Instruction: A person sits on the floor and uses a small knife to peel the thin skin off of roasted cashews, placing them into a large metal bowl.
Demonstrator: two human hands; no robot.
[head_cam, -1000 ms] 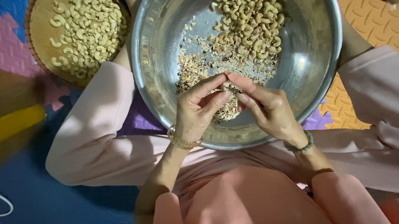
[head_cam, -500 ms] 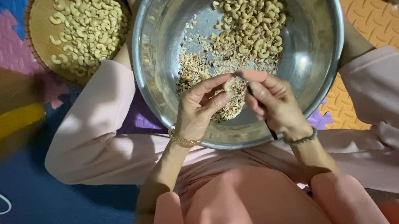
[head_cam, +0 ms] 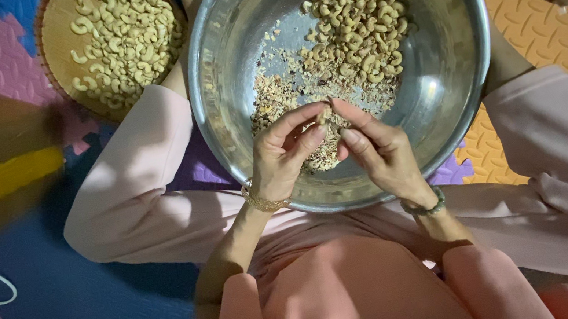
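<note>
I hold one cashew [head_cam: 324, 114] pinched between the fingertips of both hands, over the near side of the big metal bowl [head_cam: 218, 109] that sits between my knees, so any skin that flakes off drops into the crumbs [head_cam: 274, 101] below. My left hand [head_cam: 282, 154] is closed on the nut from the left, my right hand [head_cam: 377, 148] closed on it from the right, thumbs meeting on top. The unpeeled pile [head_cam: 356, 27] lies at the far side of the bowl, within easy reach. The basket [head_cam: 56, 36] of clean nuts sits far left on the foam floor mat [head_cam: 564, 46], apart from the mess
</note>
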